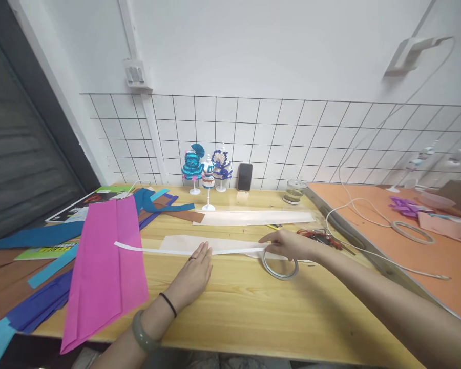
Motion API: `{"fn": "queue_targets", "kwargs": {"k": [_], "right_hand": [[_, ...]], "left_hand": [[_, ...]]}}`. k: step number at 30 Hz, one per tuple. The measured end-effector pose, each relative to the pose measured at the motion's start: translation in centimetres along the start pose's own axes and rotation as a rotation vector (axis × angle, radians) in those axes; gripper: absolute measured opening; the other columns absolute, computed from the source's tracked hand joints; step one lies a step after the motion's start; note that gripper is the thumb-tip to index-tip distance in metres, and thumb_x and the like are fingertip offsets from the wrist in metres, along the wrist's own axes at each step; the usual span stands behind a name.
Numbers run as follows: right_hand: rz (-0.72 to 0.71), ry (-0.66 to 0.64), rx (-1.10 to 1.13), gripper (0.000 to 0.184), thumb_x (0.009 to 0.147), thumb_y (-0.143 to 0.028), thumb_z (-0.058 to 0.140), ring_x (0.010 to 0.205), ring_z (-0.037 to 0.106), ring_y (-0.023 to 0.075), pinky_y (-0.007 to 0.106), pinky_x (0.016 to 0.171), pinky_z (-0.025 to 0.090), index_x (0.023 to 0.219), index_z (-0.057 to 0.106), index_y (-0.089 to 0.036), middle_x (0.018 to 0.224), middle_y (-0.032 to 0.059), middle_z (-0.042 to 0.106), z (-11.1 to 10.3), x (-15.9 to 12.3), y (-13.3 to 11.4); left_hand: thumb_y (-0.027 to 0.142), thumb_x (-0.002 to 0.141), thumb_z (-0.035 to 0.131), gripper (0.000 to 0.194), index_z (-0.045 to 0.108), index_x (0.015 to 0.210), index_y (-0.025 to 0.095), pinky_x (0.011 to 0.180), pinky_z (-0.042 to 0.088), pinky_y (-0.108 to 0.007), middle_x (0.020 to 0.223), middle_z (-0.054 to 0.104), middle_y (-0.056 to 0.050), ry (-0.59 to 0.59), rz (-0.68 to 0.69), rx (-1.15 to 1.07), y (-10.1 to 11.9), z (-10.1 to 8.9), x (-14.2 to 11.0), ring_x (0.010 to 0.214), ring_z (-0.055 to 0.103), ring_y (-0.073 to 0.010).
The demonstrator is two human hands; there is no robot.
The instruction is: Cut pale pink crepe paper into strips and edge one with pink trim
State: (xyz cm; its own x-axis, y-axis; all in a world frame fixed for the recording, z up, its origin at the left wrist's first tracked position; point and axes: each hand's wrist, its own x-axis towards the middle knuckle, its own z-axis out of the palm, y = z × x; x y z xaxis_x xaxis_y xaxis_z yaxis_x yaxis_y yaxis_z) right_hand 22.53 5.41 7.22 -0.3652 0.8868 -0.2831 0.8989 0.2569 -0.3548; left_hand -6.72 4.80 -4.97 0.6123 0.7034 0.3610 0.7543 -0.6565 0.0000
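A long white strip of tape [146, 249] runs from the pink paper across a pale strip of crepe paper [172, 243] to a tape roll [267, 267]. My left hand [197, 271] lies flat, fingers stretched out, on the tape and the pale paper. Farther right, my right hand [288, 245] grips the top of the tape roll, with its index finger reaching toward the strip. The roll stands tilted over the wooden table. Part of its rim is hidden behind my fingers.
Pink crepe paper [103, 256] and blue strips [42, 234] cover the left side. Behind lie another pale strip [253, 218], small decorated stands [192, 169], a phone [245, 177] and a glass cup [294, 192]. A white cable [399, 265] crosses the orange table [369, 205].
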Motion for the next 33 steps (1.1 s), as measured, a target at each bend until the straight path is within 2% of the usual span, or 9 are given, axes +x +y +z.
{"fn": "queue_targets", "kwargs": {"k": [4, 11, 18, 25, 30, 33], "right_hand": [[0.057, -0.096, 0.128, 0.038, 0.081, -0.033, 0.045, 0.045, 0.052, 0.0071, 0.017, 0.043, 0.039, 0.117, 0.053, -0.023, 0.084, 0.0016, 0.063, 0.2, -0.7, 1.2], [0.076, -0.076, 0.167, 0.038, 0.078, -0.038, 0.049, 0.048, 0.051, 0.0087, 0.017, 0.039, 0.037, 0.109, 0.057, -0.020, 0.080, 0.0026, 0.060, 0.7, -0.9, 2.8], [-0.032, 0.041, 0.104, 0.030, 0.076, -0.033, 0.050, 0.068, 0.057, 0.0133, 0.019, 0.057, 0.040, 0.099, 0.064, -0.020, 0.080, 0.0013, 0.066, 0.7, -0.9, 2.7], [-0.028, 0.053, 0.136, 0.030, 0.075, -0.032, 0.051, 0.076, 0.060, 0.0173, 0.022, 0.064, 0.042, 0.098, 0.066, -0.021, 0.088, 0.0024, 0.068, 1.4, -0.8, 2.9], [-0.023, 0.055, 0.145, 0.031, 0.076, -0.030, 0.049, 0.081, 0.060, 0.0178, 0.022, 0.069, 0.043, 0.101, 0.064, -0.022, 0.092, 0.0029, 0.067, 1.4, -0.9, 3.0], [0.008, -0.013, 0.194, 0.036, 0.077, -0.031, 0.048, 0.074, 0.059, 0.0148, 0.021, 0.063, 0.043, 0.111, 0.057, -0.024, 0.091, 0.0026, 0.065, 1.0, -1.2, 2.9]], "left_hand": [[0.023, 0.089, 0.027, 0.044, 0.035, 0.129, 0.005, 0.102, 0.032, -0.041, 0.134, 0.037, -0.018, -0.022, -0.007, -0.001, -0.1, 0.3, 0.0, 0.129, 0.024, -0.0255], [0.019, 0.089, 0.027, 0.045, 0.030, 0.134, 0.012, 0.101, 0.032, -0.041, 0.136, 0.034, -0.017, -0.041, 0.002, 0.001, -0.2, 0.4, -0.1, 0.130, 0.021, -0.0256], [0.019, 0.088, 0.030, 0.041, 0.039, 0.128, 0.013, 0.100, 0.034, -0.040, 0.135, 0.035, -0.017, -0.042, -0.001, 0.020, 0.0, -0.1, -0.1, 0.128, 0.024, -0.0257], [0.018, 0.089, 0.030, 0.039, 0.041, 0.126, 0.015, 0.100, 0.035, -0.040, 0.137, 0.034, -0.014, -0.029, 0.022, 0.029, -0.3, 0.0, 0.0, 0.129, 0.024, -0.0247], [0.018, 0.089, 0.030, 0.041, 0.039, 0.128, 0.014, 0.100, 0.035, -0.041, 0.136, 0.035, -0.014, -0.060, 0.023, 0.037, -0.4, 0.0, 0.0, 0.129, 0.023, -0.0253], [0.017, 0.088, 0.031, 0.041, 0.039, 0.128, 0.013, 0.101, 0.033, -0.041, 0.135, 0.036, -0.015, -0.064, 0.042, 0.054, -0.5, 0.1, 0.0, 0.129, 0.022, -0.0258]]}}
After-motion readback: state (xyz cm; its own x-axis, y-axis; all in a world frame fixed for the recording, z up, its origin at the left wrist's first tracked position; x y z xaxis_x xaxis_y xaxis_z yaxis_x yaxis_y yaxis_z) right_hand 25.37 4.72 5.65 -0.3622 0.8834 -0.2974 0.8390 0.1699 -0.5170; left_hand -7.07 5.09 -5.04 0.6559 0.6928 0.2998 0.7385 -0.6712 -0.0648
